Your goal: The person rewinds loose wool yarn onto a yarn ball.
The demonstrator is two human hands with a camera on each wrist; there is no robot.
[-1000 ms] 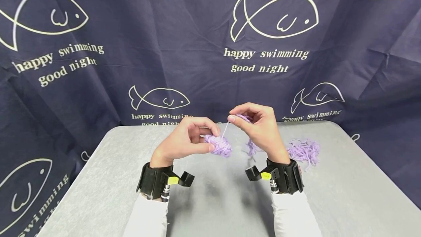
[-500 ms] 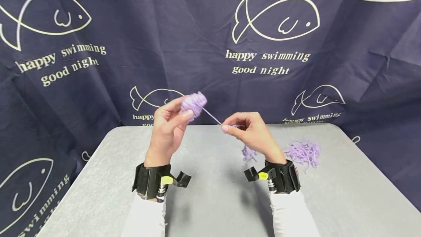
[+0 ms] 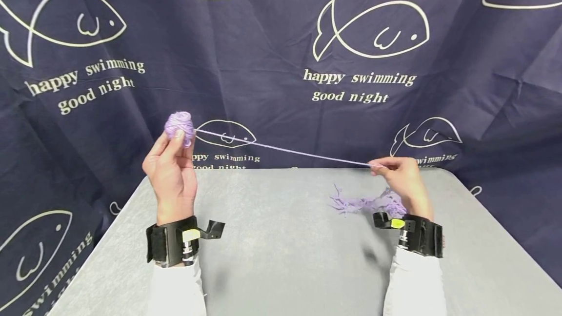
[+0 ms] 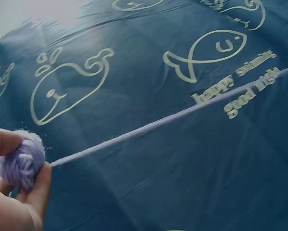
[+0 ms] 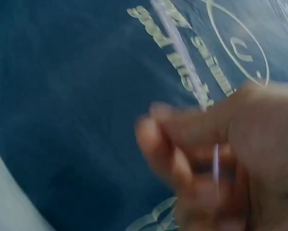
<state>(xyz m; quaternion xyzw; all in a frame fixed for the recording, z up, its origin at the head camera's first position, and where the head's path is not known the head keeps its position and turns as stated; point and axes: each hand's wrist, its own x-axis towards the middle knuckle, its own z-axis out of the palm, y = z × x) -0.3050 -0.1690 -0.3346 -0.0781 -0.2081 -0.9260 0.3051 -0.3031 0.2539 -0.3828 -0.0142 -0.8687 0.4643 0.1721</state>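
Hanging backdrop: a dark blue cloth [image 3: 272,62] printed with white fish outlines and the words "happy swimming good night" fills the space behind the far edge of the worktop and falls past both its sides.
Worktop: a grey surface [image 3: 281,252] with rounded far corners; both forearms in white sleeves reach in over its near edge.
Left hand: the left hand [image 3: 171,172] is raised above the far left corner of the worktop, its thumb and fingertips curled round the yarn ball; the left wrist view shows the ball pinched between the thumb above and a finger below.
Right hand: the right hand [image 3: 401,179] is over the far right part of the worktop, its fingers bent and pinching the strand at the fingertips; the right wrist view is blurred, but the strand shows at the curled fingers.
Loose yarn: a tangle of purple yarn [image 3: 364,203] lies on the worktop near the far right corner, just beside the right wrist.
Yarn ball: a small purple yarn ball [image 3: 179,125] is held in the air, well apart from the loose yarn.
Strand: a thin purple strand [image 3: 281,150] runs taut from the ball to the right fingertips, above the far edge.
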